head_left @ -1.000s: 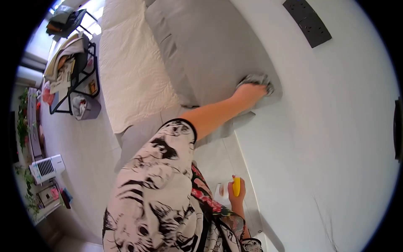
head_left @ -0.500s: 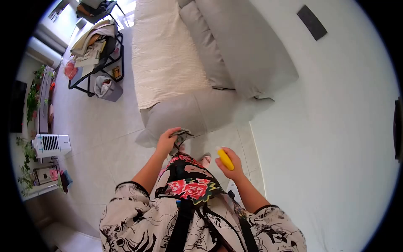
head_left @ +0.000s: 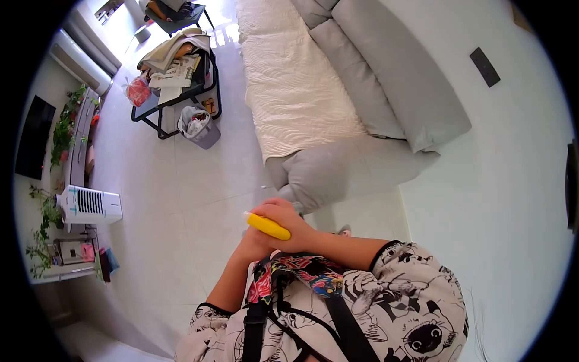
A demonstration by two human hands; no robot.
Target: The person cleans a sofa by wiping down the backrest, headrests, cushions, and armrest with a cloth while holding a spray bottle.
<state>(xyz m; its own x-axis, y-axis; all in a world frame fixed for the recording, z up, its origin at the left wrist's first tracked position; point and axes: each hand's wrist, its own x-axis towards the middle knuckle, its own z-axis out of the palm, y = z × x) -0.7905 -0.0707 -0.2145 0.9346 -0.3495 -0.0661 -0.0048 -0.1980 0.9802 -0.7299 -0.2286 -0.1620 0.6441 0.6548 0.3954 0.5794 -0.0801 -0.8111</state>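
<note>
My right hand is closed around a small yellow bottle with a whitish tip pointing left. It lies across my left hand, and the two touch in front of my waist. The left fingers are mostly covered by the right hand. A bit of grey cloth peeks out just past the hands, by the end of the sofa. Below them is a dark apron with a bright floral print.
A grey sofa with a cream cover stands ahead, beside a pale wall. On the left are a loaded black-framed table, a waste bin, a white air cooler and plants.
My right hand has moved left with the yellow bottle and now overlaps my left hand. The grey cloth, plainly in my left hand before, is mostly hidden. The view has shifted left.
</note>
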